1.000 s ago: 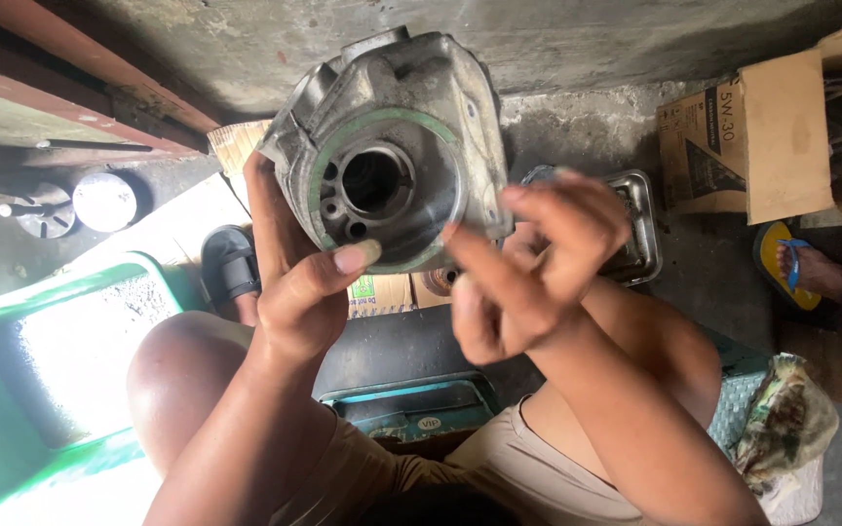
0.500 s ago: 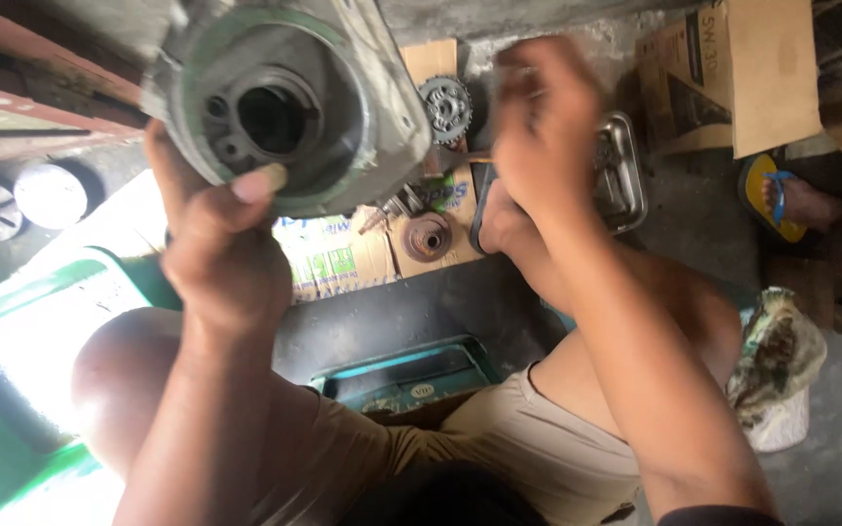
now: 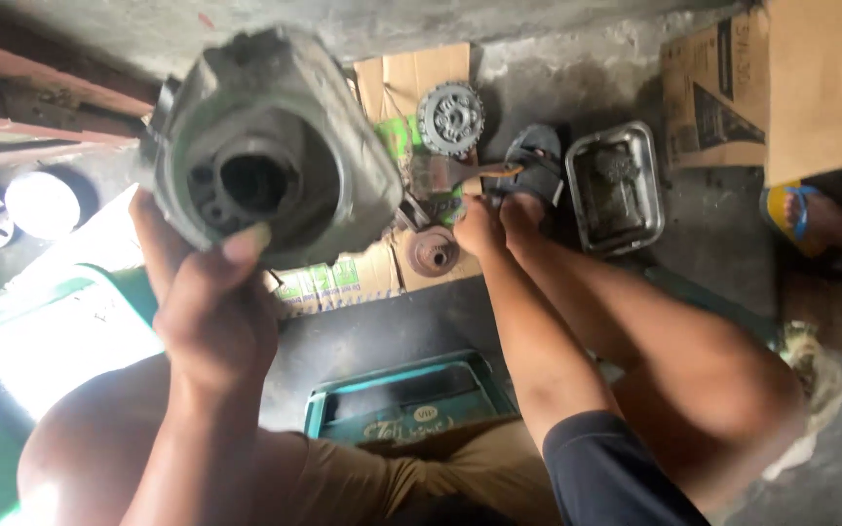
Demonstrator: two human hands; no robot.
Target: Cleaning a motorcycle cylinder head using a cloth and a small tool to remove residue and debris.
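My left hand (image 3: 211, 312) holds up a grey metal engine casing (image 3: 265, 146) with a round bore facing me; the thumb lies on its lower rim. My right hand (image 3: 489, 219) is stretched down to a sheet of cardboard (image 3: 411, 83) on the floor. Its fingers are curled on a thin brown-handled tool (image 3: 487, 172) lying there. A toothed gear disc (image 3: 451, 119) lies just beyond the hand, and a small round rusty part (image 3: 433, 251) is just left of the wrist.
A metal tray (image 3: 616, 185) of dark oily parts sits right of a sandal (image 3: 538, 161). Cardboard boxes (image 3: 762, 88) stand at the far right beside a foot in a blue and yellow sandal (image 3: 796, 214). A green tray (image 3: 406, 399) is near my knees, a green tub (image 3: 12, 390) at left.
The right hand has dropped from beside the casing down to the cardboard and closed on the thin tool. The casing has stayed raised in my left hand and turned slightly.
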